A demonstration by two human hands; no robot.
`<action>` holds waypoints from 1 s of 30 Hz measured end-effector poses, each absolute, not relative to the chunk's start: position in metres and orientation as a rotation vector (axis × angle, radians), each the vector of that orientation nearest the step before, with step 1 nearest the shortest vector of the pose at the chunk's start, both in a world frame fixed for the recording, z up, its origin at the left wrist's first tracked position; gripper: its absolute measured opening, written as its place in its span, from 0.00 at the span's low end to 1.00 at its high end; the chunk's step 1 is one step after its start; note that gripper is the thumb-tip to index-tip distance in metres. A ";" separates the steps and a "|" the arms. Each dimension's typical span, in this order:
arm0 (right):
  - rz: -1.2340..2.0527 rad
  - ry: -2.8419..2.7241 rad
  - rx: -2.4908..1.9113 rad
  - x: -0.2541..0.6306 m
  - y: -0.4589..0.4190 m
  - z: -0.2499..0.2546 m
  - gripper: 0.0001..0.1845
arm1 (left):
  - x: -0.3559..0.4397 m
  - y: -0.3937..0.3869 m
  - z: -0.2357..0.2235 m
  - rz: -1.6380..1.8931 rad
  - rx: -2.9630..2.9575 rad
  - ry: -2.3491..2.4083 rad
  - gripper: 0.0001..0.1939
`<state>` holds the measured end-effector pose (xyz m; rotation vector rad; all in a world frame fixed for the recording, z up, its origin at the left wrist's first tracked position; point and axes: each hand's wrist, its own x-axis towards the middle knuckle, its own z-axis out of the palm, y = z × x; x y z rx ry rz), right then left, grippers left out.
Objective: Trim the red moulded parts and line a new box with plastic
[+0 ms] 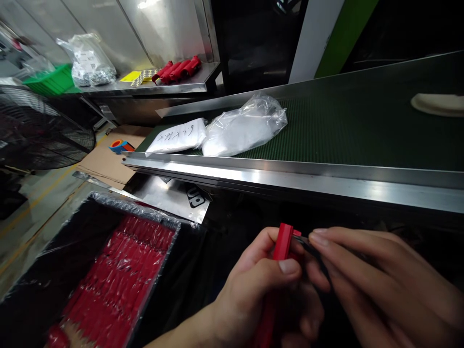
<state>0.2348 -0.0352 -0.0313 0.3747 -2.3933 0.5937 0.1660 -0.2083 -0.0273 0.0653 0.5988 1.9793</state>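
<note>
My left hand (pixel 253 285) is wrapped round a long red plastic part (pixel 283 241), its thumb pressed along the side. The part stands upright and tilted, and its lower end runs down into shadow behind the palm. My right hand (pixel 380 280) pinches a thin, dark, pointed tool (pixel 303 240) between thumb and fingers. The tip of that tool meets the red part near its top right edge, where a small red piece juts out. Most of the tool is hidden by the fingers, so its exact kind does not show.
A plastic-lined box (pixel 177 237) of packed red parts stands at lower left. Ahead runs a green conveyor belt (pixel 326 130) with a metal rail, carrying two clear bags (pixel 239 128) and a pale curved piece (pixel 438 104). Behind are a metal bench (pixel 177 88), red pieces (pixel 179 70) and a fan (pixel 43 130).
</note>
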 end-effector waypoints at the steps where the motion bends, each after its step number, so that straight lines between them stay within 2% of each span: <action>1: 0.595 -2.401 0.388 0.235 -0.035 -0.032 0.29 | 0.166 -0.208 -0.028 1.984 0.069 0.585 0.11; 17: 0.535 -2.393 0.421 0.237 -0.030 -0.032 0.28 | 0.167 -0.209 -0.033 1.956 0.131 0.509 0.11; 22: 0.644 -2.419 0.276 0.235 -0.023 -0.036 0.26 | 0.176 -0.212 -0.029 1.919 0.073 0.587 0.18; 26: 0.653 -2.400 0.294 0.237 -0.022 -0.038 0.30 | 0.174 -0.210 -0.028 1.943 0.087 0.456 0.12; 30: 0.565 -2.424 0.433 0.239 -0.021 -0.039 0.32 | 0.169 -0.206 -0.028 1.938 0.037 0.433 0.13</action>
